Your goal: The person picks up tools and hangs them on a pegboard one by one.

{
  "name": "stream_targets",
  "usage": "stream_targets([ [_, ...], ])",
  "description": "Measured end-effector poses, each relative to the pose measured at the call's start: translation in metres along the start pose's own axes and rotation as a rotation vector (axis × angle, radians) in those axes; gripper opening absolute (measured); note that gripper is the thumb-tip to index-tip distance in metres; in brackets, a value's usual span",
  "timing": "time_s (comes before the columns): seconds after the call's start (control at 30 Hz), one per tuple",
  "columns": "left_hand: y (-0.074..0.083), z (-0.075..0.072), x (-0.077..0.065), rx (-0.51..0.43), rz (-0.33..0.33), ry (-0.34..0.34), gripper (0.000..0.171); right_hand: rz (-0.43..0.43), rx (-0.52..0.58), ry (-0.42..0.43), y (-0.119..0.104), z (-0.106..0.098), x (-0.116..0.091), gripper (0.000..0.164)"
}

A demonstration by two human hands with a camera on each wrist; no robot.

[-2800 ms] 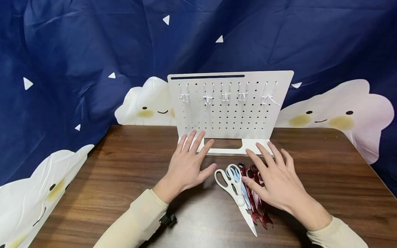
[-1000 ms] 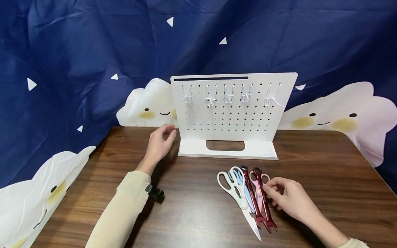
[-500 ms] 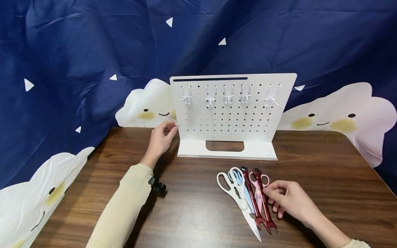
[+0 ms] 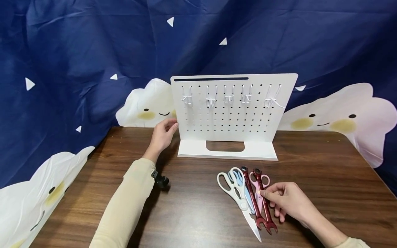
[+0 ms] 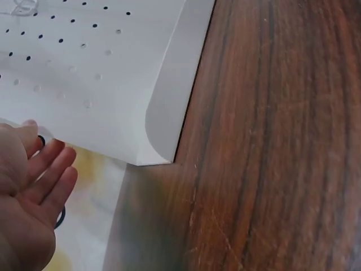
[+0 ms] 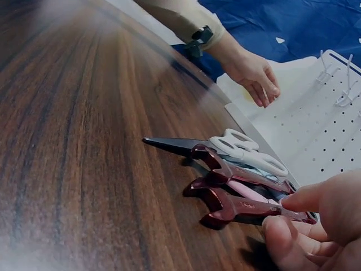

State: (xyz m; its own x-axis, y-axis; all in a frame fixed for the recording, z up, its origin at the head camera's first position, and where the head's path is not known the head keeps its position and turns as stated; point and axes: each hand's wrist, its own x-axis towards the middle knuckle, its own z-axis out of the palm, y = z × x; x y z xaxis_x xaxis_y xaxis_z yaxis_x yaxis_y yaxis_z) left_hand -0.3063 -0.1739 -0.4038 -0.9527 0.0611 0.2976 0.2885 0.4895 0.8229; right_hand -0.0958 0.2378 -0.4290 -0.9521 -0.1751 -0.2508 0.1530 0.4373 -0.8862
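Note:
The left hand (image 4: pixel 162 135) is at the left edge of a white pegboard (image 4: pixel 227 119), thumb and fingertips meeting at that edge. In the left wrist view, its other fingers extend loosely beside the board. My right hand (image 4: pixel 289 201) pinches the shaft of the right-hand dark red combination wrench (image 4: pixel 267 210) between thumb and index finger; the wrench lies on the table. Beside it are a second red wrench (image 4: pixel 252 194), white-handled scissors (image 4: pixel 238 199) and pink scissors (image 4: pixel 258 196). A light blue-handled tool (image 4: pixel 247 193) is partly hidden under the white scissors.
White wire hooks (image 4: pixel 228 98) hang in a row on the upper pegboard. Its white base (image 4: pixel 192 148) stands on the brown wooden table (image 4: pixel 192 206). A blue cloth (image 4: pixel 198 41) with clouds covers the wall behind. Black wrist gear (image 4: pixel 161 179) sits on the left sleeve.
Both hands were spread before the pegboard and over the tools. The left has moved to the board's left edge, then slightly up it; the right has gone down to the right wrench.

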Motion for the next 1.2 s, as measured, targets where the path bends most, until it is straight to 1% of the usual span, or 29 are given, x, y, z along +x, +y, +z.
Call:
stream_targets([
  [0.2, 0.005, 0.005, 0.003, -0.025, -0.017, 0.019, 0.031, 0.014, -0.016, -0.035, 0.001, 0.000, 0.003, 0.028],
  [0.33, 0.007, 0.010, 0.004, -0.042, -0.009, 0.036, 0.031, 0.007, -0.002, -0.066, 0.004, -0.001, 0.006, 0.026],
  [0.43, 0.009, 0.014, 0.006, -0.038, -0.017, 0.047, 0.031, -0.006, -0.001, -0.076, 0.005, -0.002, 0.007, 0.026],
  [0.53, 0.010, 0.017, 0.007, -0.044, -0.037, 0.047, 0.030, -0.026, -0.022, -0.064, 0.005, -0.002, 0.006, 0.026],
  [0.7, 0.011, 0.019, 0.008, -0.054, -0.069, 0.055, 0.028, -0.060, -0.060, -0.028, 0.001, -0.003, 0.004, 0.020],
  [0.8, 0.011, 0.019, 0.009, -0.045, -0.077, 0.064, 0.027, -0.083, -0.081, -0.012, 0.000, -0.006, 0.003, 0.017],
  [0.97, 0.012, 0.019, 0.010, -0.006, -0.093, 0.077, 0.026, -0.126, -0.117, 0.010, -0.001, -0.010, 0.002, 0.014],
  [1.07, 0.013, 0.019, 0.011, -0.003, -0.110, 0.077, 0.025, -0.136, -0.110, 0.014, -0.002, -0.011, 0.002, 0.015],
  [1.2, 0.012, 0.020, 0.012, -0.024, -0.130, 0.071, 0.024, -0.136, -0.083, 0.027, -0.005, -0.012, 0.002, 0.017],
])
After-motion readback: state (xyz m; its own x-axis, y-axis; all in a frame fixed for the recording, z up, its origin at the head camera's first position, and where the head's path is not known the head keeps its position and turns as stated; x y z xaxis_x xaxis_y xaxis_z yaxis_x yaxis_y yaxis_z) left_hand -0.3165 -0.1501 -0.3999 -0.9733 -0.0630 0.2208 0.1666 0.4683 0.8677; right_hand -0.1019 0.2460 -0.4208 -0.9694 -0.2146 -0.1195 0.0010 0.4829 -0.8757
